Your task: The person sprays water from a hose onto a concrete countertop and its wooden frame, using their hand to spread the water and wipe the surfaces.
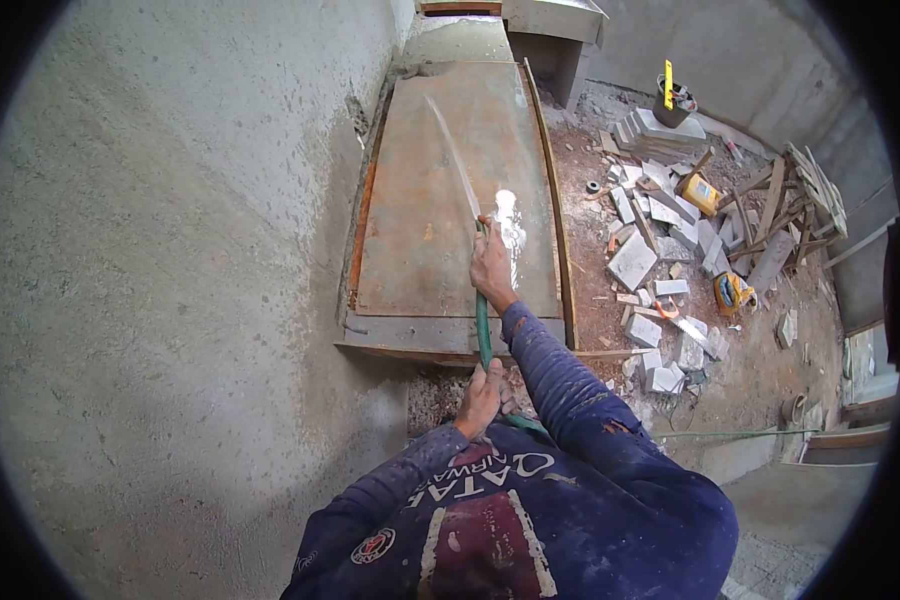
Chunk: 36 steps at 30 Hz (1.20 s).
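On the left of the frame stands a rough grey plastered wall (190, 250). Beside it, from the upper centre down to the middle, lies a long rectangular brownish-grey slab (420, 255), edged by thin wooden boards (562, 250).

Just below the centre, the left hand (480, 398) is closed around a flexible green hose (483, 335). Above it, the right hand (493, 262) grips the hose close to its outlet, fingers wrapped narrowly about it. The hose end is over the middle of the slab, and a thin, clear jet of water (452, 150) shoots from it towards the slab's upper left.

As for progress, the water is running and part of the slab is wet: a bright, shiny puddle (510, 225) lies right of the outlet. Much of the surface looks damp, though how evenly cannot be told. The pale grey strip (420, 328) at the near end looks less wet, so coverage is perhaps incomplete; whether any part is finished is unclear.

Right of the slab, broken white blocks (632, 262) and wood scraps litter the reddish ground, with a yellow plastic container (701, 194) among them. At the upper right, a black bucket (673, 108) holding a yellow spirit level (668, 84) sits on stacked pale slabs (650, 135).
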Available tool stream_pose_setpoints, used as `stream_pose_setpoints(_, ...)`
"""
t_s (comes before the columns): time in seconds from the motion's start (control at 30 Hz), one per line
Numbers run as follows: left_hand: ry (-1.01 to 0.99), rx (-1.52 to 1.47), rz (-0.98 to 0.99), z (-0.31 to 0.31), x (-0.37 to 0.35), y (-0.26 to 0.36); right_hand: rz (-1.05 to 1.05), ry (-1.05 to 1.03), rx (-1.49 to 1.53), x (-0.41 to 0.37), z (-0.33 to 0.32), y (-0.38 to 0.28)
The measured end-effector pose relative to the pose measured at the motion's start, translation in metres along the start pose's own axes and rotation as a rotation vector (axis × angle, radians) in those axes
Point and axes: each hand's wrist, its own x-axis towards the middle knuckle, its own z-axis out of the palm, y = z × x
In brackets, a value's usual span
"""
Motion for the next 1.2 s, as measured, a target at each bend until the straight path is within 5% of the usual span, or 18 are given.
stream_pose_setpoints(0.3, -0.013, 0.016, 0.002, 0.001, 0.004, 0.002, 0.058, 0.033, -0.021, 0.008, -0.005, 0.008)
stream_pose_setpoints(0.4, -0.002, 0.026, 0.013, 0.000, 0.003, 0.003, -0.211, 0.205, -0.133, 0.011, 0.007, 0.024)
stream_pose_setpoints(0.47, 0.004, 0.028, 0.017, 0.001, 0.002, 0.005, 0.019, 0.005, -0.057, 0.004, -0.002, -0.003)
stream_pose_setpoints(0.6, 0.031, 0.011, 0.017, 0.001, -0.001, 0.006, 0.008, -0.042, -0.057, 0.004, 0.009, -0.003)
stream_pose_setpoints(0.77, 0.054, 0.015, 0.025, -0.002, -0.003, 0.005, -0.245, 0.095, -0.018, 0.005, 0.030, 0.012)
stream_pose_setpoints(0.87, 0.051, -0.012, 0.018, -0.003, -0.005, 0.006, -0.047, -0.035, -0.029, -0.001, 0.020, -0.005)
stream_pose_setpoints(1.2, 0.067, 0.063, 0.059, -0.015, -0.001, -0.009, 0.025, -0.186, -0.034, -0.008, 0.025, -0.019)
